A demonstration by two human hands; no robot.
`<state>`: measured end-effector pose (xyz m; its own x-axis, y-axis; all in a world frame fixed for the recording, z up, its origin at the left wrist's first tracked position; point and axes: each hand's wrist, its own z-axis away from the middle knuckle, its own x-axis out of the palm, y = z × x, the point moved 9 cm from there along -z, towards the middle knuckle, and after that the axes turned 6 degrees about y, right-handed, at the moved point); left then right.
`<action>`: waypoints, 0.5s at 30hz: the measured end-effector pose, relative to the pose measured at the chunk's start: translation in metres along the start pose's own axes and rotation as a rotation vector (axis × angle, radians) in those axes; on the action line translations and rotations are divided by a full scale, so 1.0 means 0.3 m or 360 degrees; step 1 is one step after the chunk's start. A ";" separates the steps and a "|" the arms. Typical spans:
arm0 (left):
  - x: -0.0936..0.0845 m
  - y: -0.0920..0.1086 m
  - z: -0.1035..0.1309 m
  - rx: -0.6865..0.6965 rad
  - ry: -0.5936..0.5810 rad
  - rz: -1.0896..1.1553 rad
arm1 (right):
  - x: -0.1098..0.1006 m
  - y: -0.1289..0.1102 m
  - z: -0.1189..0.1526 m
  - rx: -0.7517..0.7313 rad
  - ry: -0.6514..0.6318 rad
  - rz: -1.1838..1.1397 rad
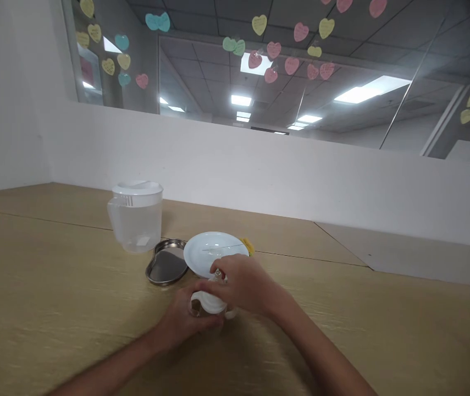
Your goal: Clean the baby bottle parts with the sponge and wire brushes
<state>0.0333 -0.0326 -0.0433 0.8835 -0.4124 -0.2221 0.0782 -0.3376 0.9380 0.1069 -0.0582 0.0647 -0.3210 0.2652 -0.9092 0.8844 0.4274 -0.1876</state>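
Note:
A small white pot [212, 303], which looks like a teapot, is held low over the table in front of me. My left hand [181, 316] is closed around its left side, thumb along the top and fingers underneath. From above, my right hand [241, 283] pinches a small gold-coloured knob [217, 273] at the top of the pot's lid. A curved white part, perhaps a handle, shows below my right hand. Just beyond the hands lies a white plate [195, 250] with a thin stick-like thing and something small and clear on it.
A kidney-shaped metal tray [169, 265] sits left of the plate. Behind it stands a clear plastic pitcher [138, 220] with a white lid. Something yellow [248, 246] pokes out at the plate's right edge. The wooden table [73, 286] meets a white wall with a window above.

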 end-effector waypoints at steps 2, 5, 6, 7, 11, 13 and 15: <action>0.007 0.000 0.001 -0.0023 -0.0012 0.0054 | 0.017 -0.020 0.008 -0.0027 -0.0037 0.0130; 0.014 -0.016 0.003 -0.0175 -0.0003 0.0142 | 0.038 -0.031 0.010 -0.0072 -0.0109 0.0190; 0.015 -0.026 0.005 -0.0247 -0.0002 0.0159 | 0.042 -0.033 0.010 -0.0091 -0.0138 0.0188; 0.017 -0.034 0.006 -0.0300 -0.0008 0.0158 | 0.044 -0.036 0.010 -0.0111 -0.0169 0.0178; 0.019 -0.041 0.002 -0.0293 -0.0077 0.0117 | 0.045 -0.036 0.011 -0.0160 -0.0262 0.0060; 0.015 -0.041 -0.002 -0.0223 -0.0114 0.0101 | 0.041 -0.044 0.014 -0.0260 -0.0284 -0.0100; 0.013 -0.049 -0.004 -0.0180 -0.0151 0.0067 | 0.036 -0.060 0.026 -0.0420 -0.0349 -0.0289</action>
<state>0.0361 -0.0283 -0.0577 0.8400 -0.5039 -0.2011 0.0984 -0.2231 0.9698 0.0903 -0.0697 0.0555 -0.3590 -0.0140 -0.9332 0.6932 0.6656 -0.2767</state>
